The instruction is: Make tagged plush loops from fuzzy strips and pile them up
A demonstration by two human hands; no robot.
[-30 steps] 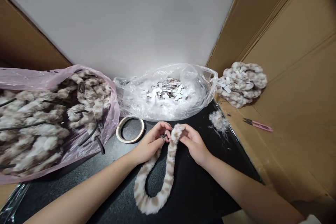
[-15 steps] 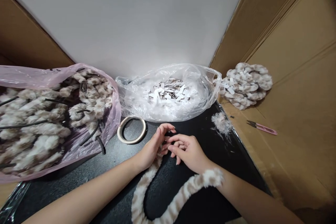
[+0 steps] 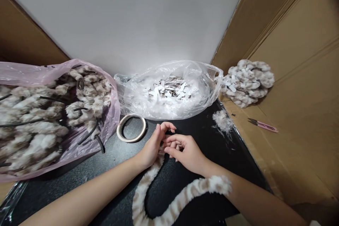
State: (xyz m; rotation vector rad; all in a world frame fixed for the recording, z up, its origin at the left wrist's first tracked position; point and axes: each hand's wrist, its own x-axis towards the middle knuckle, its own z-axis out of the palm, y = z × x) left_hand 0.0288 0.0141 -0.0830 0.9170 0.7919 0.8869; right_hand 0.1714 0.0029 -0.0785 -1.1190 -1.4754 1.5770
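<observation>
A furry strip (image 3: 174, 209), cream with tan spots, curves in a U over the black table. One end runs up into my left hand (image 3: 153, 147), whose fingers curl round it. My right hand (image 3: 188, 153) meets the left, thumb and fingers pinched together at that end; what lies between the fingertips is hidden. The strip's other end rests against my right forearm. Left of my hands a roll of cream tape (image 3: 118, 133) lies flat. Beyond them sits a clear plastic bag (image 3: 132, 102) holding white tabs and metal pieces.
On the left a pink plastic bag (image 3: 115, 113) holds many furry strips with dark cords. A bundle of furry strips (image 3: 249, 83) lies at the right on cardboard. Pink-handled thread snips (image 3: 262, 125) lie nearby, and a tuft of loose fluff (image 3: 222, 122) is at the table's right edge.
My right hand has shifted slightly left, closer into the left hand, with its fingers drawn tighter. The strip's free end has slid a little to the right along my forearm.
</observation>
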